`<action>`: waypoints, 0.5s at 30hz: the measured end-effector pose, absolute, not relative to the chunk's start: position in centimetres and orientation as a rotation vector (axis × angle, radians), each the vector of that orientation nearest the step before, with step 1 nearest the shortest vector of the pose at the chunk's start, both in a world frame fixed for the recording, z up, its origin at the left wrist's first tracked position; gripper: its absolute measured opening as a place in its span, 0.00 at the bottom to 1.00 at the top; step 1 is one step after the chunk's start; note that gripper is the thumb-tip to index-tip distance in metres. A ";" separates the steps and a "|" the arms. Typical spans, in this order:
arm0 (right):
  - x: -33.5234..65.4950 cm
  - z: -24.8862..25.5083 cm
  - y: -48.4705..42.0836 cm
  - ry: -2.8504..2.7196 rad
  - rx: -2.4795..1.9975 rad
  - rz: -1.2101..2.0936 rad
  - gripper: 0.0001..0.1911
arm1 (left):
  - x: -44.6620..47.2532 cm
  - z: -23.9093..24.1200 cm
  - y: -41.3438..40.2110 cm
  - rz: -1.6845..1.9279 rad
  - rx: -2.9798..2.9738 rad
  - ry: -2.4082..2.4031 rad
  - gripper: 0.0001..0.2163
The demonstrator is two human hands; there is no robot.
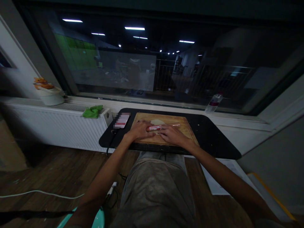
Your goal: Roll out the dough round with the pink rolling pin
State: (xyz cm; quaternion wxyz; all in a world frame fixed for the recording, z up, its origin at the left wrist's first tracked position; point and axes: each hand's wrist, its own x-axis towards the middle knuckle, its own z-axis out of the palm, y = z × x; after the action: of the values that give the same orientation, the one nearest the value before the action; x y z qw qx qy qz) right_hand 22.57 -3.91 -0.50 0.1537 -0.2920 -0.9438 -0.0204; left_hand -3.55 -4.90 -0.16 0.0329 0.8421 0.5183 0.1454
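A wooden cutting board (pixel 187 130) lies on the dark tabletop. Across it, slightly tilted, rests what looks like a rolling pin (pixel 155 128) with a red-and-white label and a clear wrapper toward its right end. Beneath and behind the pin is a pale, flat round of dough (pixel 157 122), partly covered. My left hand (pixel 142 129) is on the pin's left end, fingers bent over it. On the right half, my right hand (pixel 173 134) curls over the pin, its fingertips close to the label. Both hands are low on the board, with a short gap between them.
A phone (pixel 122 120) lies left of the board. A clear bottle (pixel 214 103) stands on the windowsill. On the white radiator (pixel 71 129) are a green cloth (pixel 92 111) and a pale pot (pixel 51 96). Cables and a turquoise basin (pixel 99 219) are on the floor.
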 end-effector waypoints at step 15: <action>19.3 -1.1 -4.6 -2.818 -0.951 -0.386 0.16 | -4.1 -0.6 -4.2 0.503 2.651 1.520 0.23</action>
State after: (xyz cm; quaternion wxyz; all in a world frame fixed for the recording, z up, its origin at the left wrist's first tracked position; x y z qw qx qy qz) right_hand 19.29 -4.61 -1.12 0.0714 -0.3164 -0.9372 -0.1283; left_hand -4.11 -4.23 -0.57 0.0223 0.8558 0.4907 0.1624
